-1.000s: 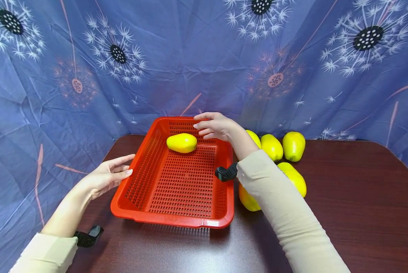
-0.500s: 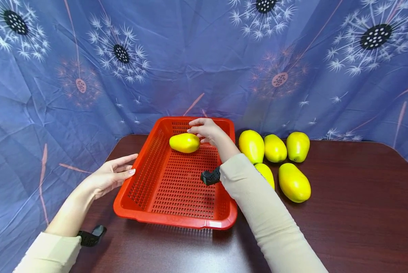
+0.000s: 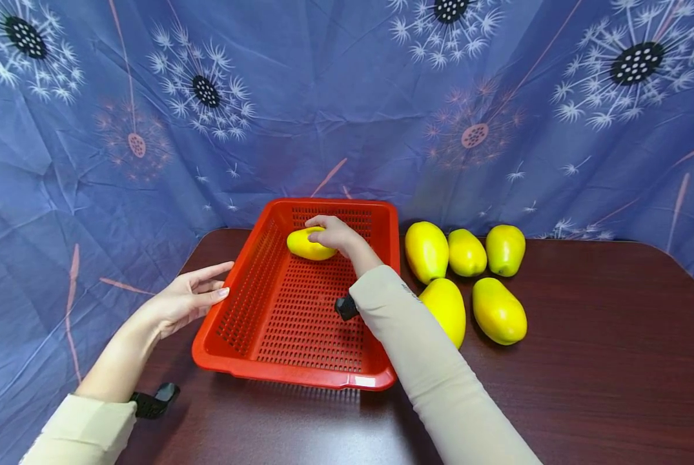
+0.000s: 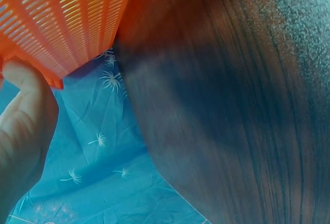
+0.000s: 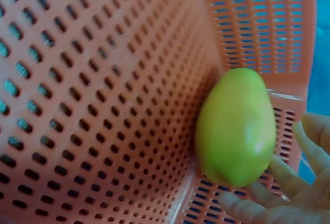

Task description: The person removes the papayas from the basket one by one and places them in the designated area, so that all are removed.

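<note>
In the head view a yellow mango (image 3: pixel 300 244) lies in a red perforated basket (image 3: pixel 265 373), towards its back wall. My right hand (image 3: pixel 334 234) is over the mango's right end, its fingers spread and loosely bent. In the right wrist view the greenish-yellow mango (image 5: pixel 237 128) rests against the basket's slotted wall, and the fingertips of my right hand (image 5: pixel 294 193) are at its side, touching or nearly so. My left hand (image 3: pixel 175 303) holds the basket's left rim, thumb on the rim; some fingertips are hidden. The left wrist view shows the thumb (image 4: pixel 31 92) at the rim.
Several more mangoes (image 3: pixel 499 311) sit on the dark wooden table (image 3: pixel 602 336) right of the basket; one is partly covered by the right sleeve (image 3: pixel 416 349). A blue dandelion-patterned cloth (image 3: pixel 323 97) hangs behind and to the left. Black wrist cameras (image 3: pixel 156 400) are worn on both wrists.
My right hand has moved left and down from above the basket's right back side onto the mango. More mangoes on the right have come into sight. My left hand stays on the rim.
</note>
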Demonstrator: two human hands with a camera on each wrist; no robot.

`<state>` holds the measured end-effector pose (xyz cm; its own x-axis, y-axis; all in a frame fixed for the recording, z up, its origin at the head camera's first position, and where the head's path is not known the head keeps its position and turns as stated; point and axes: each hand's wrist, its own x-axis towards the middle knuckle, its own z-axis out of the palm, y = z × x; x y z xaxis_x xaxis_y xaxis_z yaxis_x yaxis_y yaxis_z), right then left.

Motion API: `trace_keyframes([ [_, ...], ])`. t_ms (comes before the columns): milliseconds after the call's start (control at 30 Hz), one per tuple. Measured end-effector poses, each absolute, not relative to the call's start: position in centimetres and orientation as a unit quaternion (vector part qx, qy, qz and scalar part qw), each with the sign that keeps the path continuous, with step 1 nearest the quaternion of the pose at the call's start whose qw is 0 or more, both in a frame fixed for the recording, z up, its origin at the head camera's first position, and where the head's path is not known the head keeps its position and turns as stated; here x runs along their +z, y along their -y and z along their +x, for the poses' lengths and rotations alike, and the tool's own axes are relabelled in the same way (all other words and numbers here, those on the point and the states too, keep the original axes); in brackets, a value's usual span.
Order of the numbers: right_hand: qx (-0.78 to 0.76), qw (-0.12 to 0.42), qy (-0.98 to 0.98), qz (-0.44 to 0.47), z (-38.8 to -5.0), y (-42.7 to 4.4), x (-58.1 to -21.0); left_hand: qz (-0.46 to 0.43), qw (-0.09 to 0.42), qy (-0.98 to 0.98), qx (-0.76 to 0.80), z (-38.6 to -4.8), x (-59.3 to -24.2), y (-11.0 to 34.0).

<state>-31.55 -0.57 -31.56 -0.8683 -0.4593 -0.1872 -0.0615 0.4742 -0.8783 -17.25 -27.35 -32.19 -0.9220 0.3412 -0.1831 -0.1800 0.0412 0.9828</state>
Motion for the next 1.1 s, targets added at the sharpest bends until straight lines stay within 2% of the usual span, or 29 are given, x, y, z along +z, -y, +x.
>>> trace_keyframes([
  [233,-0.344,0.141,-0.91,-0.183,-31.21,0.87,-31.96,0.059,0.183,-0.696,0.691,-17.35,-32.25,27.34],
  [333,-0.33,0.141,-0.914,-0.19,-31.03,0.98,-32.14,0.056,0.182,-0.697,0.691,-17.34,-32.28,27.34],
  [533,-0.378,0.212,-0.87,-0.237,-30.94,1.12,-32.51,0.056,0.184,-0.697,0.691,-17.31,-32.34,27.35],
  [800,-0.371,0.375,-0.802,-0.28,-30.73,1.13,-32.3,0.052,0.186,-0.698,0.69,-17.32,-32.23,27.3],
  [1100,-0.364,0.454,-0.761,-0.287,-30.74,1.47,-32.41,0.053,0.184,-0.705,0.683,-17.25,-32.13,27.22],
])
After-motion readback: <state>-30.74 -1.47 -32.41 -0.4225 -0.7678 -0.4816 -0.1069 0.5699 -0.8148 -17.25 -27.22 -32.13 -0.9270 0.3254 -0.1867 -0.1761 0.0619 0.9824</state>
